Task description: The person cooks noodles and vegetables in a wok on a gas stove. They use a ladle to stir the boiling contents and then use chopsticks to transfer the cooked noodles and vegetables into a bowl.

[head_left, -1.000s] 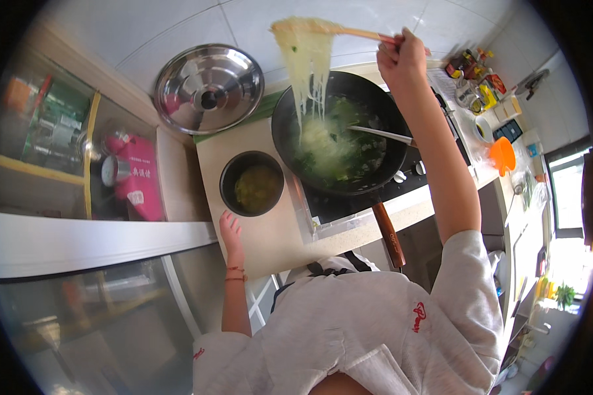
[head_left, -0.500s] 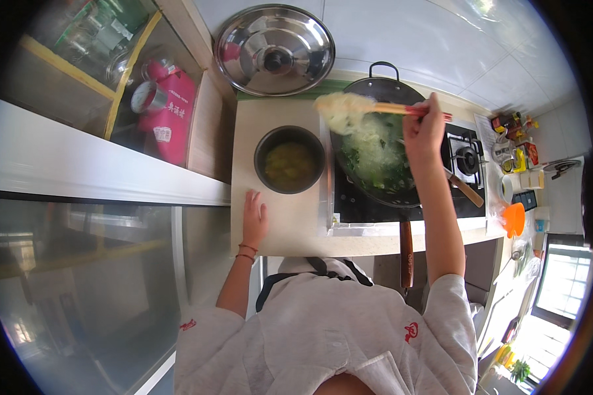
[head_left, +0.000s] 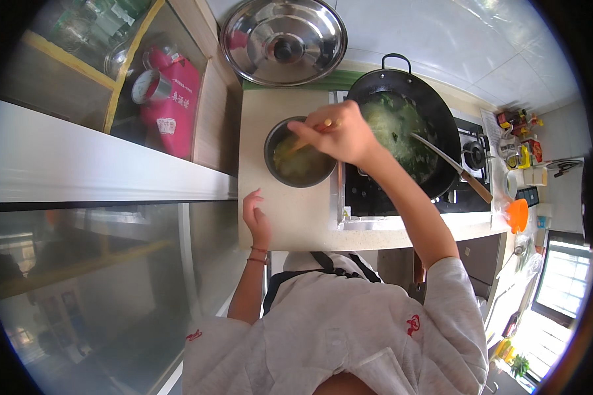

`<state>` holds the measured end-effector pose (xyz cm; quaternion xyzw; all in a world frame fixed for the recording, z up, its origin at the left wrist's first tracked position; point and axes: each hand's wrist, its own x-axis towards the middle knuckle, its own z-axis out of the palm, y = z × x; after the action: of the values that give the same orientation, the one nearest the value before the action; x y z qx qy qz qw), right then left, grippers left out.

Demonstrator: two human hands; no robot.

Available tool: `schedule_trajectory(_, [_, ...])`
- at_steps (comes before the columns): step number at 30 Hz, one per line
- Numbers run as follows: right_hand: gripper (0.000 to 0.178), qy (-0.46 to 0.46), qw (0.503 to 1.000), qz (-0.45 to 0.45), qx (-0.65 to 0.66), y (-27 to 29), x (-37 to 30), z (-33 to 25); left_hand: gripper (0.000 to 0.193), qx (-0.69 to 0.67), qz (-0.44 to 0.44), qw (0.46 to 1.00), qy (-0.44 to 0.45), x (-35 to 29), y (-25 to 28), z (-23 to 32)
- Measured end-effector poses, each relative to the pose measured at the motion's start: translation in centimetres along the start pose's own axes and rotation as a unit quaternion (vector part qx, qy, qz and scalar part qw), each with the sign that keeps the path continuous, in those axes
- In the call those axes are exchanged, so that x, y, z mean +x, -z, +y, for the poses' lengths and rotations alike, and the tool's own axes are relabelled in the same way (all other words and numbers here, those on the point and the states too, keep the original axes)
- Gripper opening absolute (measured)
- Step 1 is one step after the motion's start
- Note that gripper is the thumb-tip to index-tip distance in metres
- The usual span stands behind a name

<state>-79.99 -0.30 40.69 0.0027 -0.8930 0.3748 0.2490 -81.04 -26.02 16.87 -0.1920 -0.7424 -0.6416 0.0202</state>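
Note:
My right hand [head_left: 344, 137] is closed round a pair of chopsticks [head_left: 295, 146], whose tips reach down into the dark round pot [head_left: 268, 168]. Yellowish broth [head_left: 296, 163] and some pale food lie in this pot, partly covered by the hand. To its right on the stove stands a black wok [head_left: 445, 108] with cloudy, steaming liquid and green leaves. A wooden-handled utensil [head_left: 476, 186] leans over the wok's right rim, its working end hidden in the liquid. My left hand [head_left: 255, 216] hovers at the counter's left edge, fingers apart and holding nothing.
A large steel lid [head_left: 283, 43] leans against the tiled wall behind the pot. Left of the pale counter [head_left: 296, 220] are a glass-fronted cabinet and a pink box [head_left: 178, 108]. A second burner [head_left: 474, 156], bottles and an orange bowl [head_left: 517, 214] are at the right.
My right hand has swung left and down from over the wok, bringing the chopsticks and their pale, noodle-like clump into the pot. My left hand has lifted slightly from the counter.

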Motion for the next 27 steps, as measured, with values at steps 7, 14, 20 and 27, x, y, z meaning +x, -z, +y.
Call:
schedule_trajectory(7, [0.037, -0.151, 0.957, 0.218, 0.117, 9.2, -2.0, 0.0, 0.025, -0.104, 0.066, 0.992, -0.029, 2.9, -1.9, 1.6])
schedule_trajectory(14, [0.039, -0.238, 0.909, 0.340, 0.045, 11.9, -8.0, 1.3, 0.023, -0.051, 0.048, 0.997, 0.034, 2.0, -2.2, -0.9])
schedule_trajectory(20, [0.042, -0.301, 0.852, 0.422, 0.069, 6.4, -11.1, -4.3, 0.015, 0.072, 0.006, 0.997, 0.005, -0.7, -1.3, -4.2])
schedule_trajectory(27, [0.014, -0.044, 0.921, 0.321, -0.218, -1.9, -12.9, -2.7, 0.010, 0.122, -0.034, 0.992, -0.013, -1.2, -2.4, -3.4])
